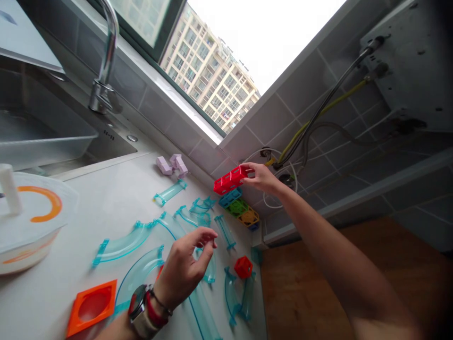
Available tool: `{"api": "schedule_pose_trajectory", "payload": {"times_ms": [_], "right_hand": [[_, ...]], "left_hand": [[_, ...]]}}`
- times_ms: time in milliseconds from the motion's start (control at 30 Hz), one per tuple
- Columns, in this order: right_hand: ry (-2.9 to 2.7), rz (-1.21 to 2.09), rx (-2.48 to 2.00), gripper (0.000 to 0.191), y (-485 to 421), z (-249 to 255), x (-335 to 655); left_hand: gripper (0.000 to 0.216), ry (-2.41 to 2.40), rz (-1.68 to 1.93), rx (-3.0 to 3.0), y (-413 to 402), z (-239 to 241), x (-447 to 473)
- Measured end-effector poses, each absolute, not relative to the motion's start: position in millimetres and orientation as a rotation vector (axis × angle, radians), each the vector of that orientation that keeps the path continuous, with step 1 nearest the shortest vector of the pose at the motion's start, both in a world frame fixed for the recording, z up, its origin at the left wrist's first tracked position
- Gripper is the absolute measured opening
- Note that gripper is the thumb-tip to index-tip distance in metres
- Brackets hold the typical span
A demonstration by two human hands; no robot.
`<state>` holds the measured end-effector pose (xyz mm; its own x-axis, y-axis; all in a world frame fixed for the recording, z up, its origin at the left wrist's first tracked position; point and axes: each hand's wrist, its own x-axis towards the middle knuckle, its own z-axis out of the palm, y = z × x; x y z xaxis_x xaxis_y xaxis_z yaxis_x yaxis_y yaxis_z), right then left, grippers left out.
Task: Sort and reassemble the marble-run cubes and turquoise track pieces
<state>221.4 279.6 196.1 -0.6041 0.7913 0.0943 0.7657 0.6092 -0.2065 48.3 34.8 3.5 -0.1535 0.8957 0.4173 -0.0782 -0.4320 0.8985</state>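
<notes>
Right hand (261,177) pinches red block (230,180); left hand (184,269) hovers empty.

Bare white counter (106,198) runs along the steel sink (113,141). Clear teal plastic track pieces (122,244) crowd its right edge and far corner.

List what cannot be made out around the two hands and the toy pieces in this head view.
- Head view: whether the left hand pinches anything; the fingertips are too small to tell.
- Head view: the curved track is partly hidden under the left hand.
- Head view: the near end of the red block is covered by the right hand.
- Head view: the white container is cut off by the left edge.
</notes>
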Motion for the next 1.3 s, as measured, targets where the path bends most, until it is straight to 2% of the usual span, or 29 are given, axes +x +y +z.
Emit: {"api": "schedule_pose_trajectory", "payload": {"times_ms": [167, 367, 600, 1300], "right_hand": [[-2.636, 0.065, -1.414, 0.050, 322.5, 165.2, 228.6], [-2.621, 0.047, -1.527, 0.051, 350.9, 139.3, 243.9], [-2.622, 0.070, -1.584, 0.031, 364.7, 122.5, 258.7], [-2.639, 0.099, -1.598, 0.034, 370.7, 95.5, 272.9]], "left_hand": [[0.013, 0.953, 1.612, 1.428, 30.0, 9.2, 50.3], [0.014, 0.945, 1.589, 1.413, 28.8, 11.1, 50.8], [0.014, 0.946, 1.577, 1.394, 28.8, 10.0, 51.8], [0.013, 0.946, 1.544, 1.378, 30.1, 11.8, 51.7]]}}
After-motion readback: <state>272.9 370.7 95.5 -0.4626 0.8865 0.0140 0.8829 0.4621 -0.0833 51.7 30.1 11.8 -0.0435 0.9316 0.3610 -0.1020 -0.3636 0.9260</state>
